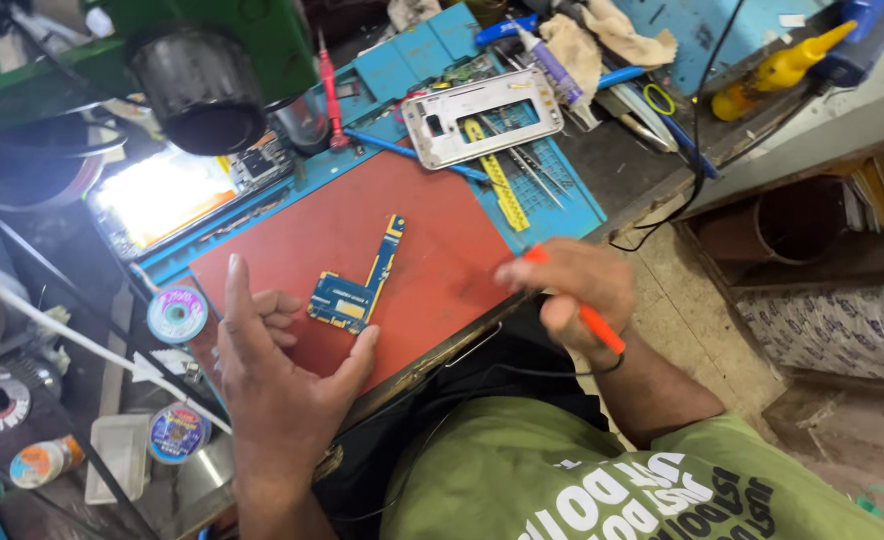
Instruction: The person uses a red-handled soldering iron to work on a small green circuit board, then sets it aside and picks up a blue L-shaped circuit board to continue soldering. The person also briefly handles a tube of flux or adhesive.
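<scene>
Closed around an orange-handled tool (587,318), the right hand (572,290) sits at the red mat's (292,250) right edge; the left hand (277,375) is open and empty
Blue circuit board (357,285) lies loose mid-mat, just beyond the left fingertips and well left of the tool; unpinned, I judge it could skid under a prod, and the tool's trailing cable might snag the bench edge

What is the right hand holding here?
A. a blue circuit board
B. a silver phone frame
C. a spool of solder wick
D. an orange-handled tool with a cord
D: the right hand grips the orange-handled tool, while the blue circuit board lies on the red mat.
</scene>
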Demonstrator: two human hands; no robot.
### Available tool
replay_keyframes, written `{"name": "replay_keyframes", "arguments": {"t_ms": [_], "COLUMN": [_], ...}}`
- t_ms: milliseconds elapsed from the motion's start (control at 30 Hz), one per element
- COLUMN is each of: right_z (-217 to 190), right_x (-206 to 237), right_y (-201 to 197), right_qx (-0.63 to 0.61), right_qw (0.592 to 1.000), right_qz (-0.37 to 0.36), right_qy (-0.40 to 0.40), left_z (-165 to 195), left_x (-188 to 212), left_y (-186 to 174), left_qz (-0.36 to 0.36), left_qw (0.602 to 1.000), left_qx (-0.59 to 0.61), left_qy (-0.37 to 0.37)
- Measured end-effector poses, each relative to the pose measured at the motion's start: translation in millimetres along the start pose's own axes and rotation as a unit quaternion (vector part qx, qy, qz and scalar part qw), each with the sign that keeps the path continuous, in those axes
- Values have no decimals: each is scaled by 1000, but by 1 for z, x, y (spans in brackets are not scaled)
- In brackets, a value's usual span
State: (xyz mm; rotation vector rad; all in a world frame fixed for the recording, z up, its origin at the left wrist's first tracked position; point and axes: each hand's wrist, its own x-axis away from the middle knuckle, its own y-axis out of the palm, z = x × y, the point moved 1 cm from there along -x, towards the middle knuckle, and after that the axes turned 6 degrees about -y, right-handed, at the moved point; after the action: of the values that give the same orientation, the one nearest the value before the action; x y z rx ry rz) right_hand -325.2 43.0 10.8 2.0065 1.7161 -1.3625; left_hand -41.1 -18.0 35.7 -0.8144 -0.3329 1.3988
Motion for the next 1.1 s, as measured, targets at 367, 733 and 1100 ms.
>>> {"name": "replay_keyframes", "arguments": {"t_ms": [367,733,1100], "right_z": [87,95,-36], "right_x": [-48,-40,22], "right_y": [-63,-58,-4], "right_qx": [299,312,-128], "right_qw": [953,950,992], "right_qz": [-43,20,13], "right_qy": [14,9,-3], "left_z": [-1,15,44], "left_x": [8,38,91], "left_y": [-1,-16,42], "left_qz": [47,165,-46], "left_qw": [997,979,916], "left_qx": [64,51,399], "left_qy": [6,111,-13]}}
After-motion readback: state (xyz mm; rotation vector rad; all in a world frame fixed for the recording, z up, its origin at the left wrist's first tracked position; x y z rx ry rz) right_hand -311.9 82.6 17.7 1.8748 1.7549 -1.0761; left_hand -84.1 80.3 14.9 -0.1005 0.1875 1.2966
